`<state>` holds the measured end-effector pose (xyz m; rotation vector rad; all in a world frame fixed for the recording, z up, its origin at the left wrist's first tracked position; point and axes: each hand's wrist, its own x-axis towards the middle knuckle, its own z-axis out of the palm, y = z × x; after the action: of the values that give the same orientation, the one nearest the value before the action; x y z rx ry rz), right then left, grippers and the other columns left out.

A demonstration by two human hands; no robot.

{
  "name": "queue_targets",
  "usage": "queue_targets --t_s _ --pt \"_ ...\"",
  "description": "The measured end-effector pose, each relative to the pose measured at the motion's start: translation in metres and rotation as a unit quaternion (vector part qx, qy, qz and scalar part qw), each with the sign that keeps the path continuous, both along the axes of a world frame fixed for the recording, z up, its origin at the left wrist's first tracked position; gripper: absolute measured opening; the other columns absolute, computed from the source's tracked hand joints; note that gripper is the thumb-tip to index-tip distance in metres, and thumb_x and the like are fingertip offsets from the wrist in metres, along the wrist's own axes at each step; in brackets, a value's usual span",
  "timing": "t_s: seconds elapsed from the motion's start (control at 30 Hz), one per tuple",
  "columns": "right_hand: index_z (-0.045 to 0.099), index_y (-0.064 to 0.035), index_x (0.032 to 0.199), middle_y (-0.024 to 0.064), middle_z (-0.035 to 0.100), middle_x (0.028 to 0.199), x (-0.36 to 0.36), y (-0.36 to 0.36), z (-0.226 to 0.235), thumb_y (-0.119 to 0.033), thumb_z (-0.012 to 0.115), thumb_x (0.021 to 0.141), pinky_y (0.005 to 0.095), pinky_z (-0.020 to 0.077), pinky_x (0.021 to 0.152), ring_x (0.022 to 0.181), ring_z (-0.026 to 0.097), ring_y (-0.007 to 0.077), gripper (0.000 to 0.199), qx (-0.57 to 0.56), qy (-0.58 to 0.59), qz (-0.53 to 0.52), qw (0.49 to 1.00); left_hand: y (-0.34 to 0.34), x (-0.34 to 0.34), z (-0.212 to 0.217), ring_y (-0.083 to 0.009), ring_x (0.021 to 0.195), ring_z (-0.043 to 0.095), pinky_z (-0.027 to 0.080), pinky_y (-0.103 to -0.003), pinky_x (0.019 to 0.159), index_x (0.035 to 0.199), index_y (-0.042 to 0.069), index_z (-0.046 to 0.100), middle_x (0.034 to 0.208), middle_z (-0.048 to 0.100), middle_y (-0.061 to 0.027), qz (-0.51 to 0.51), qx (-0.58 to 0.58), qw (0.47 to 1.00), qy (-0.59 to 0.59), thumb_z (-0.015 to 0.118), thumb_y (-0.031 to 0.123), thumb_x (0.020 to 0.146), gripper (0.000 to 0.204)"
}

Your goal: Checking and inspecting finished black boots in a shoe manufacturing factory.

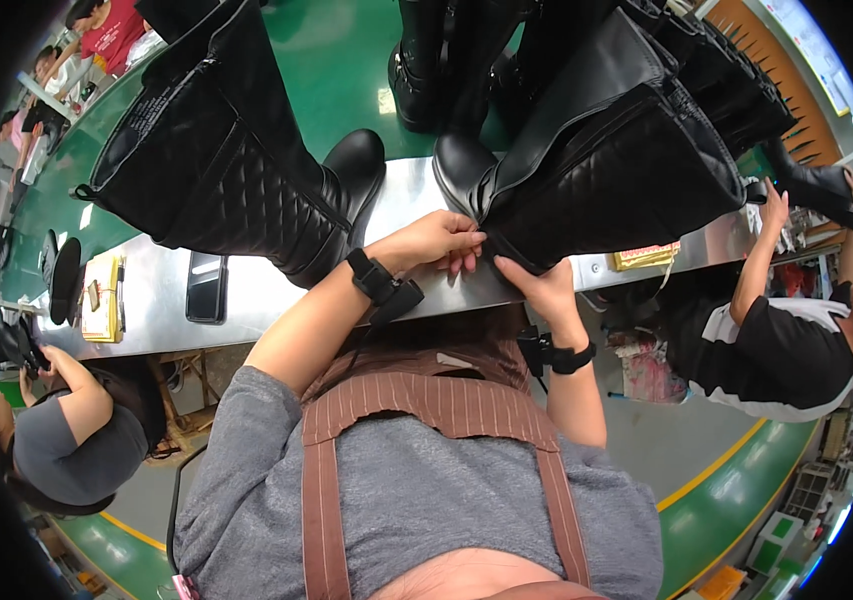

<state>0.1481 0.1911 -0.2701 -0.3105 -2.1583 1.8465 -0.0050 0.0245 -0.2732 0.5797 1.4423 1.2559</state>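
Observation:
Two tall black quilted boots stand on the metal bench edge in front of me. At the ankle of the right-hand boot (606, 180), my left hand (438, 243) pinches with thumb and fingertips at the zip or strap area; what lies between the fingers is too small to make out. My right hand (543, 288) rests against the same boot's lower heel side, thumb raised along it and the other fingers partly hidden behind the boot. The left-hand boot (236, 170) stands untouched beside my left forearm, its toe pointing toward the other boot.
A black phone (207, 287) and a yellow notepad (103, 300) lie on the metal bench (156, 305) to the left. More black boots (456, 60) stand on the green surface (331, 60) ahead. Co-workers sit left and right; the right one (786, 340) handles a boot.

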Motion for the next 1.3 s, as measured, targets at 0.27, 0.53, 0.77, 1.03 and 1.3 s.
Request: queue_targets --t_s 0.27,0.53,0.77,1.03,1.3 --pt "0.063 0.0008 0.116 0.0087 0.068 0.112 -0.002 -0.004 -0.008 -0.005 0.077 0.076 0.0315 0.0472 0.093 0.103 0.063 0.0184 0.043 0.027 0.047 -0.011 0.998 -0.015 0.023 0.217 -0.0092 0.047 0.053 0.042 -0.02 0.046 0.087 0.002 0.061 0.066 0.066 -0.0078 0.007 0.382 0.924 -0.007 0.055 0.024 0.099 0.026" --pt "0.062 -0.0008 0.12 0.0063 0.068 0.112 -0.008 -0.013 0.009 -0.008 0.078 0.078 0.0303 0.0499 0.089 0.1 0.062 0.0143 0.046 -0.026 -0.048 0.065 0.996 -0.055 0.043 0.155 -0.0087 0.07 0.062 0.047 -0.022 0.064 0.109 0.0 0.063 0.085 0.07 -0.0074 0.022 0.227 0.968 0.103 0.053 0.028 0.101 0.031" --pt "0.061 0.0028 0.121 0.0064 0.066 0.113 -0.01 0.014 0.037 -0.014 0.081 0.075 0.0305 0.0473 0.091 0.101 0.06 0.0153 0.052 -0.043 -0.087 0.131 0.987 -0.186 0.056 0.101 -0.0221 0.071 0.063 0.05 -0.033 0.066 0.095 -0.004 0.066 0.084 0.067 -0.0158 0.209 -0.274 0.858 0.381 0.077 0.042 0.079 0.05" --pt "0.059 -0.0017 0.124 0.0134 0.062 0.121 -0.023 -0.034 0.02 -0.023 0.083 0.071 0.0354 0.044 0.098 0.11 0.058 0.0247 0.062 0.175 -0.031 0.092 0.98 -0.161 0.031 0.024 -0.0234 0.109 0.061 0.046 -0.034 0.095 0.125 -0.003 0.055 0.117 0.065 -0.0138 0.376 0.037 0.87 0.318 0.084 0.014 0.072 0.062" --pt "0.063 -0.0029 0.117 0.0142 0.064 0.116 -0.027 -0.041 0.026 -0.022 0.082 0.068 0.0377 0.0439 0.098 0.11 0.059 0.0299 0.055 0.182 0.009 0.057 0.982 -0.151 0.027 0.011 -0.0232 0.098 0.065 0.049 -0.034 0.088 0.112 -0.002 0.064 0.108 0.068 -0.0123 0.435 0.062 0.828 0.35 0.08 0.013 0.075 0.043"
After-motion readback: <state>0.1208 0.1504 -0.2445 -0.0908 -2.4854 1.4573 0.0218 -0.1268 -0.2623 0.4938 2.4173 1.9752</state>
